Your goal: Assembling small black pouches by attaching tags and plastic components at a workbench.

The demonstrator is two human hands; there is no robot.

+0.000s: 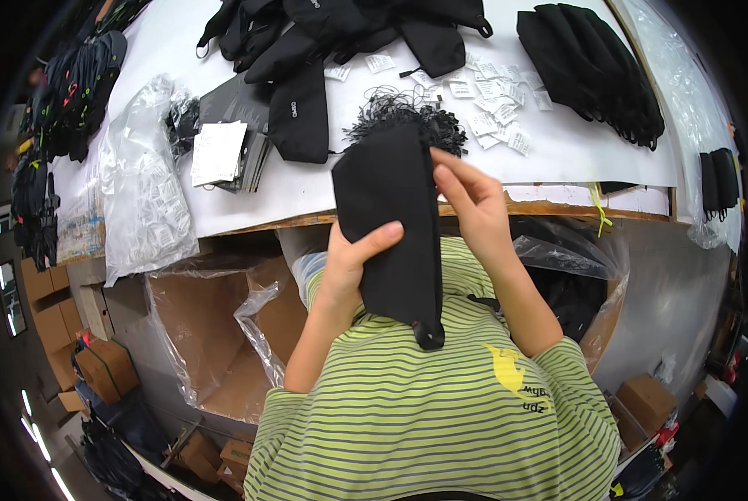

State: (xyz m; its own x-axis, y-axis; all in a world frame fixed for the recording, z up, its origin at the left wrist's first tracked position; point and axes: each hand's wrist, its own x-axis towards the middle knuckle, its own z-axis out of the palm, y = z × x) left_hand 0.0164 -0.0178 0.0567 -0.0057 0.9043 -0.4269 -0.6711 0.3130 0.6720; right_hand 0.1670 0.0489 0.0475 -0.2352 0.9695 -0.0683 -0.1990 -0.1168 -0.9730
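A flat black fabric pouch (382,192) is held up in front of my chest, over the table's near edge. My left hand (349,260) grips its left side, the thumb lying across the front and the other fingers hidden behind. At the pouch's upper right edge, along what looks like a zipper, my right hand (474,196) has thumb and forefinger closed in a pinch. Any small part between those fingertips is too small to make out. A short black loop (429,336) hangs from the pouch's lower corner. Just beyond the pouch lies a tangled heap of black cords (407,113).
On the white table (491,167) are piled black pouches (341,42), scattered small white packets (495,92), cards with white papers (218,154), and a row of stacked pouches (587,71). A clear bag (150,175) hangs over the left edge. Below stands a plastic-lined carton (199,317).
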